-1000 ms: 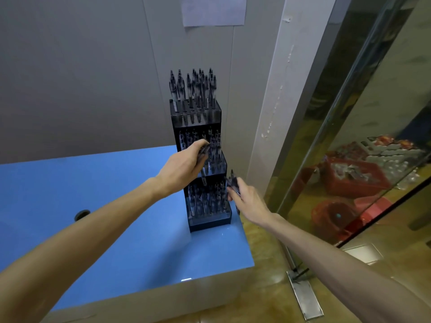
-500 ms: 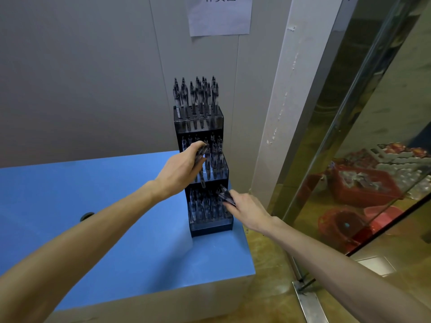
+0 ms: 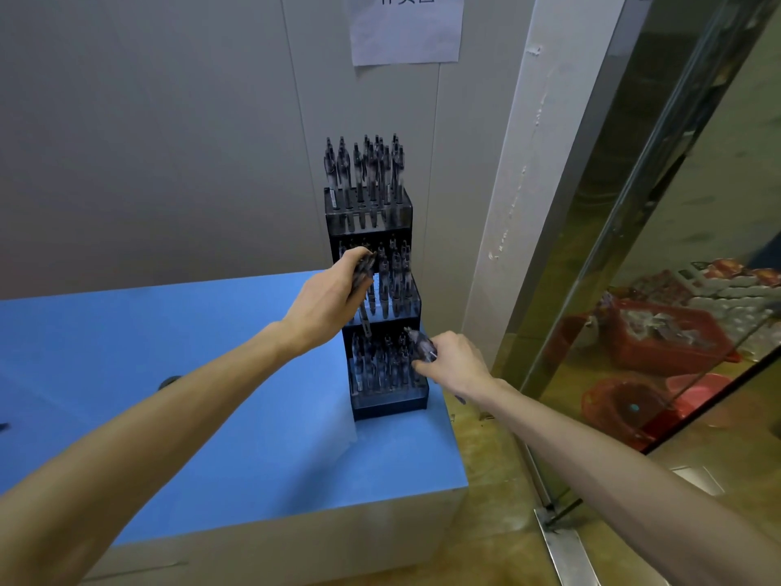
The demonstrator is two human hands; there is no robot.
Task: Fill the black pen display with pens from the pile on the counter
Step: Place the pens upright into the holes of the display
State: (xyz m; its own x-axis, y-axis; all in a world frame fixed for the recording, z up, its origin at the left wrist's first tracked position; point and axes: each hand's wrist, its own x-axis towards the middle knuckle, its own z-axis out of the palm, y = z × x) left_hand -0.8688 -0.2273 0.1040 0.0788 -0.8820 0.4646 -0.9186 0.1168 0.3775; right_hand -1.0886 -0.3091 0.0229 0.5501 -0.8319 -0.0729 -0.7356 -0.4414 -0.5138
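Note:
A black three-tier pen display (image 3: pixel 382 401) stands at the far right corner of the blue counter (image 3: pixel 236 416), against the wall. Many dark pens stand upright in all three tiers. My left hand (image 3: pixel 327 304) grips a bundle of pens (image 3: pixel 364 270) in front of the middle tier's left side; one pen hangs down from the bundle. At the right end of the bottom tier, my right hand (image 3: pixel 454 363) pinches a single pen (image 3: pixel 420 344) tilted above the holes. No pen pile is in view.
A small dark round object (image 3: pixel 169 381) lies on the counter at the left. The counter's right edge ends just beside the display. A white pillar (image 3: pixel 520 205) and a reflective glass door (image 3: pixel 676 247) stand to the right. A paper sign (image 3: pixel 405 27) hangs on the wall.
My right hand has moved from the display's right side in to the bottom tier, tilting its pen over the holes. My left hand stays at the middle tier.

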